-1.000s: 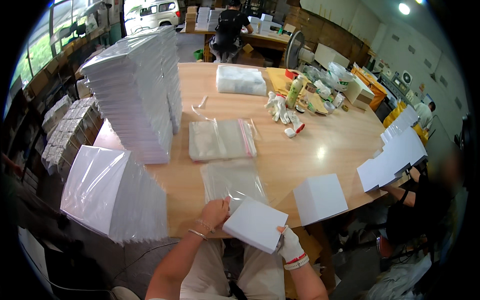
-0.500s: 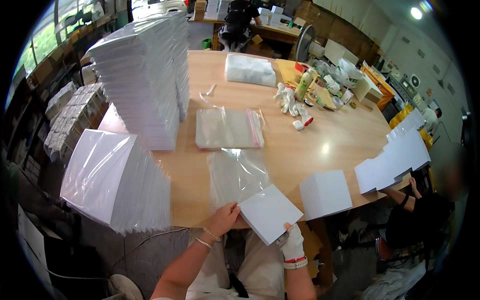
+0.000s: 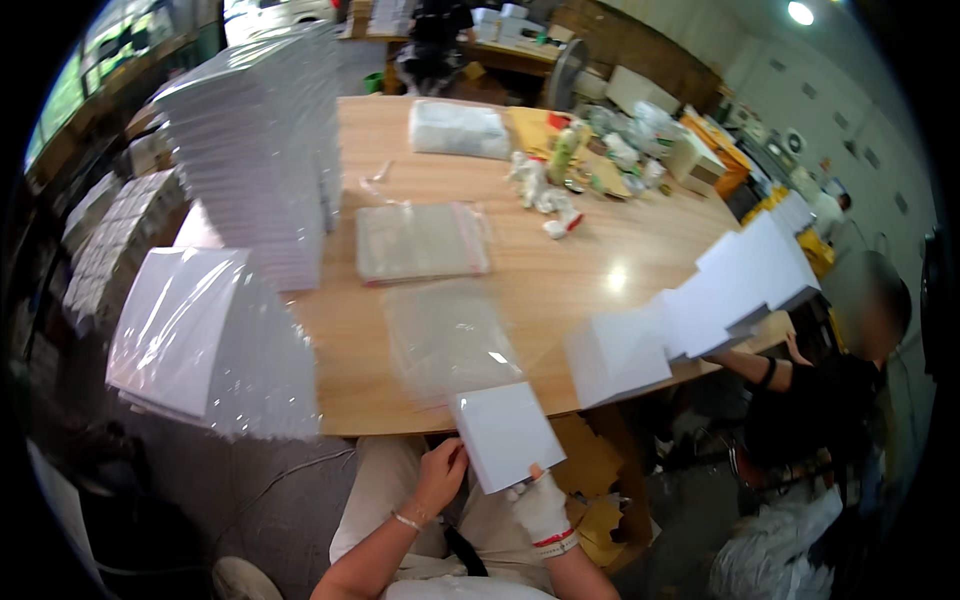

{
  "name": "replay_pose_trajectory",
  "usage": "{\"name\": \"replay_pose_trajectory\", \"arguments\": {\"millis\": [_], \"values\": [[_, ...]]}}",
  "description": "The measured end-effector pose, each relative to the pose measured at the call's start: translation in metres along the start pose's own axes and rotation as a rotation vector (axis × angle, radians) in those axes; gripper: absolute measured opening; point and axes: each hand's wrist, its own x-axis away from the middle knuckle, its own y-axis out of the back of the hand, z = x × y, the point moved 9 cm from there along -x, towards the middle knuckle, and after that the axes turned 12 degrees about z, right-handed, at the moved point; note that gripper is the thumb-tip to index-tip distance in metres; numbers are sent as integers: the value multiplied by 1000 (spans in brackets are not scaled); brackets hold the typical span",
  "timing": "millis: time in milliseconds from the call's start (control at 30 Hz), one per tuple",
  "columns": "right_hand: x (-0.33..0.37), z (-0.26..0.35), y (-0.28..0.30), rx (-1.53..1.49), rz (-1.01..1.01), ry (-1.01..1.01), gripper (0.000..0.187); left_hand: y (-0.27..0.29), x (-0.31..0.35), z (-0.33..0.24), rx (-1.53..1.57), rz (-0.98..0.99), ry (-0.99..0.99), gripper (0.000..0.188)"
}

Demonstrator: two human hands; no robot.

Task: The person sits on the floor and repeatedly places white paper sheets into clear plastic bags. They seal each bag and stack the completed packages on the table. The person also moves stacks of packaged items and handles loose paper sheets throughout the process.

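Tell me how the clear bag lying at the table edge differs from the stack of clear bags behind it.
The single clear bag lies open-looking, flat and see-through, so the wood shows through; the stack of bags looks cloudier and thicker. The stack has a pinkish strip along its right edge; none is plain on the single bag. The single bag lies close to the white card held in both hands; the stack lies farther back. Both lie flat on the wooden table.

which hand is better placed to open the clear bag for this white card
Left, probably. The left hand only steadies the white card's near-left edge, just below the clear bag on the table. The gloved right hand supports the card from underneath, so it seems busier.
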Motion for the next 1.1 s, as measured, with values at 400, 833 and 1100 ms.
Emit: {"name": "replay_pose_trajectory", "arguments": {"millis": [400,833,1100], "values": [[7,-6,-10,185,56,72,20,-57,21,63,177,146,-124,16],[-19,-21,9,306,-11,14,17,-54,28,90,147,82,114,17],[-23,-18,-1,221,-91,16,15,-84,35,153,305,50,66,18]]}}
